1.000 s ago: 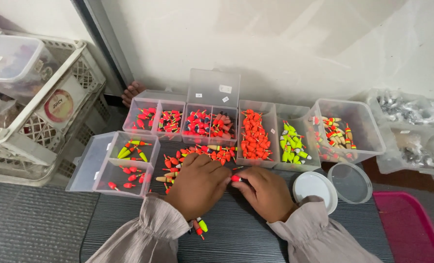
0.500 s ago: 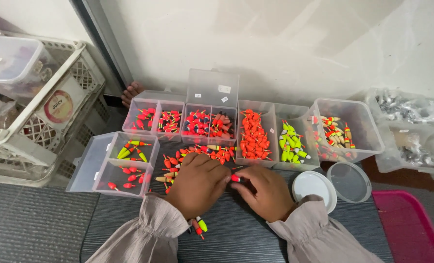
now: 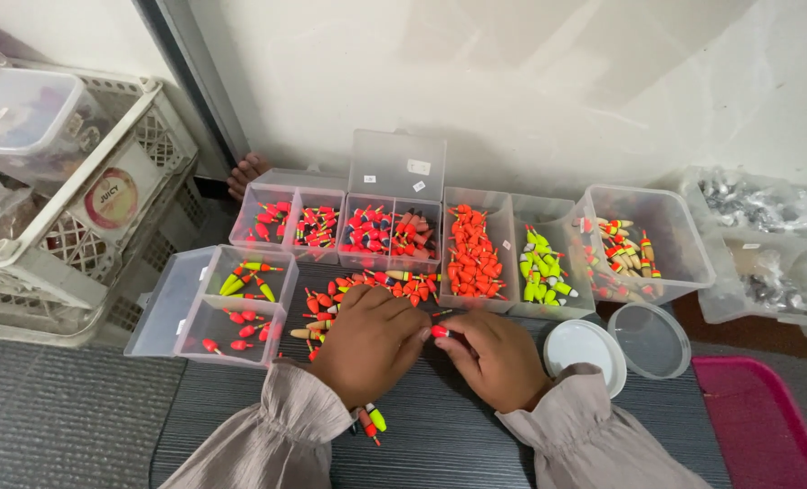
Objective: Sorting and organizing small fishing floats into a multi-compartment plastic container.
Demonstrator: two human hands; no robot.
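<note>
My left hand (image 3: 370,342) lies palm down on a loose pile of small red and orange fishing floats (image 3: 394,286) on the dark ribbed mat. My right hand (image 3: 491,356) sits beside it, and the fingertips of both hands pinch one small red float (image 3: 440,331) between them. Two more floats (image 3: 372,423) lie by my left sleeve. Behind the hands stands a row of clear plastic boxes: red floats (image 3: 381,229), orange floats (image 3: 473,258), yellow-green floats (image 3: 539,269) and mixed floats (image 3: 623,251).
A clear two-part box (image 3: 231,303) with a few floats sits at the left. Two round lids (image 3: 585,348) lie right of my right hand. A white crate (image 3: 77,226) holding a tub stands far left. Bags of grey metal parts (image 3: 766,235) and a pink tray (image 3: 766,426) are at the right.
Both hands stay on the float pile almost unmoved; the fingertips have shifted slightly around the small red float between them.
</note>
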